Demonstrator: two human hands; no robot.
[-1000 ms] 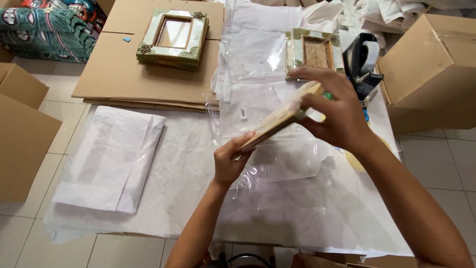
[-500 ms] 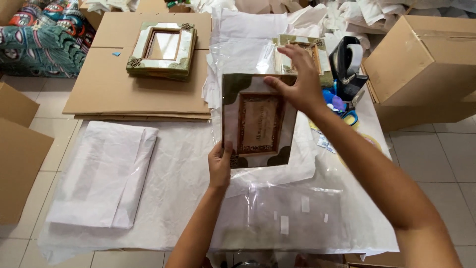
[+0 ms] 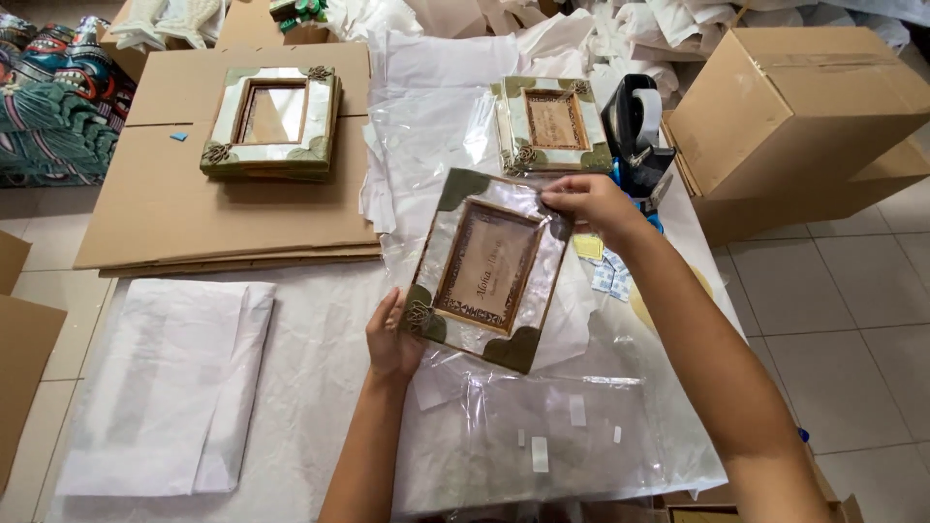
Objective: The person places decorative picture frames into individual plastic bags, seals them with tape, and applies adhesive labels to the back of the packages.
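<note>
Figure: a picture frame (image 3: 489,268) held face up above the tabletop (image 3: 320,387), tilted slightly, over a sheet of clear plastic wrap (image 3: 542,441). The left hand (image 3: 392,339) has its grip closed on the frame's lower left corner, thumb on the front beside a small metal ornament. The right hand (image 3: 586,203) pinches the upper right corner between fingertips and thumb. The frame is pale with dark green corners and a brown inner border.

Step in hand, as judged: the frame is being positioned over the plastic for wrapping. The next move would call for laying it squarely on the sheet, with enough film free on every side to fold over. Short strips of tape (image 3: 539,453) lie stuck on the plastic near its front edge.

Surroundings: a second frame (image 3: 552,124) of the same kind lies beyond, on more plastic; a third frame (image 3: 273,121) rests on a stack of flat cardboard sheets (image 3: 165,213) at the left. A black tape dispenser (image 3: 635,131) stands just right of the second frame. A closed brown cardboard box (image 3: 794,102) sits at the far right. A folded pile of white paper (image 3: 170,387) lies at the near left. Small white and yellow labels (image 3: 605,271) lie under the right forearm; their print is too small to tell.
</note>
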